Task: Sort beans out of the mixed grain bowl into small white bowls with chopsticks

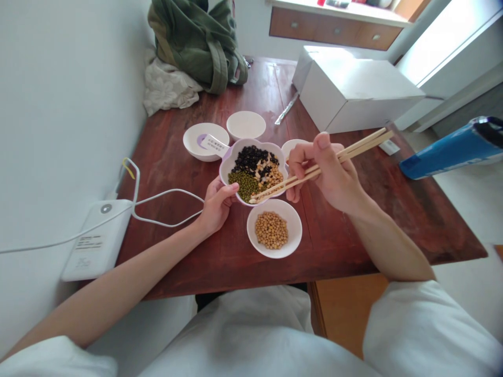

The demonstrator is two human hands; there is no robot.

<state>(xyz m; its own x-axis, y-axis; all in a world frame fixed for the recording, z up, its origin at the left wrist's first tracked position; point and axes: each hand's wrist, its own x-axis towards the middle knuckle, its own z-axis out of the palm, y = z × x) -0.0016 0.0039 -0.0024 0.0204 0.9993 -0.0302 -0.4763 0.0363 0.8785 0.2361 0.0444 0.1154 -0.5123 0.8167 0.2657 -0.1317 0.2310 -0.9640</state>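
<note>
My left hand [218, 205] grips the near left rim of a flower-shaped dish [225, 168] with a purple edge and a handle. In the dish lie black beans [253, 157], green mung beans [243, 184], yellow soybeans and some pale pieces. My right hand [330, 170] is closed round a pair of wooden chopsticks [363, 145]. Their tips reach to the near rim of the dish, at a small pale piece. Just below the dish stands a white bowl [294, 238] of soybeans [271, 230]. Another white bowl [293, 144] is partly hidden behind my right hand.
Two white bowls, one left [192, 146] and one behind [246, 124], stand beyond the dish. A white box [361, 89], a blue bottle [451, 149], a green bag [196, 42] and a white power bank [96, 241] with a cable [168, 191] surround the wooden table [165, 262].
</note>
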